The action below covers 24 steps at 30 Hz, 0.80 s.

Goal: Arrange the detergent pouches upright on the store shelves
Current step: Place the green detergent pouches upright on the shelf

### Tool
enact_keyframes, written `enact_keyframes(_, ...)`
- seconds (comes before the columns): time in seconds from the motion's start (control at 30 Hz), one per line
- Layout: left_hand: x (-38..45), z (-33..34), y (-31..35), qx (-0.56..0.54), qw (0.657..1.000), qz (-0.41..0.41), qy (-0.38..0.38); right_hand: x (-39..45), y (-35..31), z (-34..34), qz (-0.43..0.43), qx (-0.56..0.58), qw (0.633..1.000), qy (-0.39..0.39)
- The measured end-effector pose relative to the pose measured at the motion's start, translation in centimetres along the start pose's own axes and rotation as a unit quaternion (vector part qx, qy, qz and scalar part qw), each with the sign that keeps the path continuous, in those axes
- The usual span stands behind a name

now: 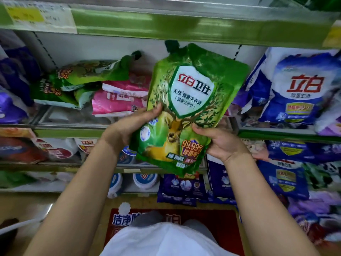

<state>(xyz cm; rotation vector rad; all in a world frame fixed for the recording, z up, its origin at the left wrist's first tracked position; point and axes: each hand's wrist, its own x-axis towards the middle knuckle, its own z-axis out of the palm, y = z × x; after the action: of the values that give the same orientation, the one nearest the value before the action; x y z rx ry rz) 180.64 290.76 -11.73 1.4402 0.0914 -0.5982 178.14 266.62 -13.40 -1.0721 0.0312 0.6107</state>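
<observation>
A green detergent pouch with a dark spout cap is held upright in front of the upper shelf. My left hand grips its lower left edge, thumb on the front. My right hand grips its lower right edge. On the shelf behind, to the left, two green pouches lie flat, stacked on each other. Pink pouches lie flat beside them.
Blue and white detergent bags stand at the right of the same shelf. Purple bags fill the far left. Lower shelves hold tubs and blue-purple bags. A green shelf rail runs overhead. A red floor mat lies below.
</observation>
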Motion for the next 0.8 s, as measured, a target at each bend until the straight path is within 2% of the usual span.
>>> enact_keyframes(0.1, -1.3, 1.5, -1.9, 0.005, 0.999, 0.001, 0.050, -2.0, 0.3, 0.0, 0.032, 0.004, 0.996, 0.088)
enact_keyframes(0.23, -3.7, 5.3, -4.1, -0.052, 0.997, 0.011, 0.061, -5.9, 1.4, -0.7, 0.053, 0.011, 0.993, 0.103)
enact_keyframes(0.33, -5.5, 8.3, -6.0, -0.053, 0.996, 0.030, 0.071, -9.5, 2.6, -1.3, 0.047, -0.001, 0.988, 0.147)
enact_keyframes(0.47, -8.4, 14.0, -7.9, -0.057, 0.995, 0.054, 0.069, -15.6, 2.9, -2.5, -0.018, -0.035, 0.981, 0.189)
enact_keyframes(0.57, -9.9, 18.3, -7.9, -0.054, 0.994, 0.066, 0.064, -19.7, 1.8, -3.7, -0.096, -0.051, 0.976, 0.191)
enact_keyframes(0.7, -11.1, 22.6, -4.7, -0.033, 0.989, 0.145, 0.014, -23.4, -1.3, -4.5, -0.192, -0.072, 0.960, 0.191)
enact_keyframes(0.8, -11.3, 24.7, -0.6, -0.020, 0.978, 0.208, 0.010, -24.6, -4.9, -4.5, -0.249, -0.079, 0.950, 0.170)
